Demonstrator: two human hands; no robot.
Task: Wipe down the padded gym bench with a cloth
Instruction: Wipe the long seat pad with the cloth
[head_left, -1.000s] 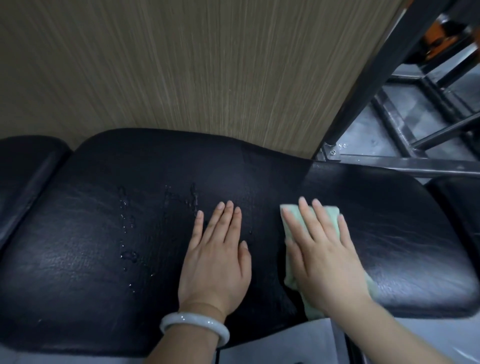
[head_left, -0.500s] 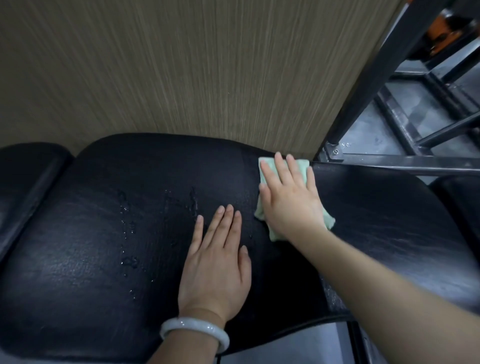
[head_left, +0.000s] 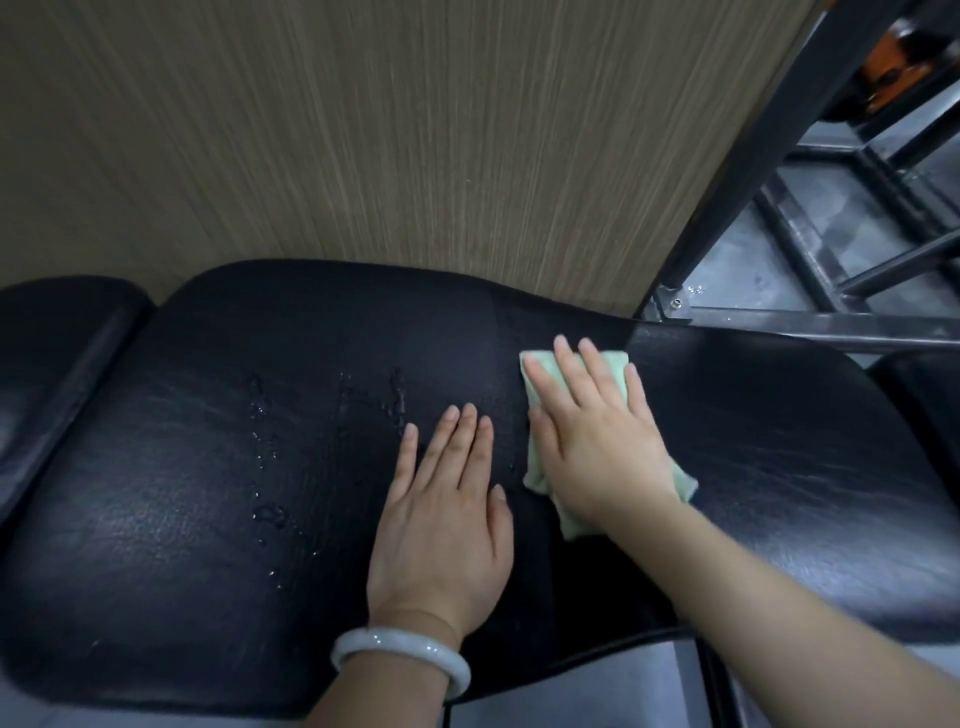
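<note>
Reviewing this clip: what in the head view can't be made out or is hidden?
- Most of the cloth: covered by the right hand pressing on it.
- Bench pad under both palms, so wetness there is unknown; the left hand lies flat.
- Bench's left end: cut off by the frame edge.
- Orange object top right: blurred behind the metal frame.

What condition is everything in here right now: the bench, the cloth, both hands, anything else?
Padded bench: black, droplets left of the hands.
Water droplets: not wiped, scattered on the pad.
Cloth: pale green, folded, flat on the pad under the right hand.
Right hand: fingers straight, pressing the cloth down.
Left hand: flat on the pad, holding nothing.
Bracelet: on the left wrist.
</note>
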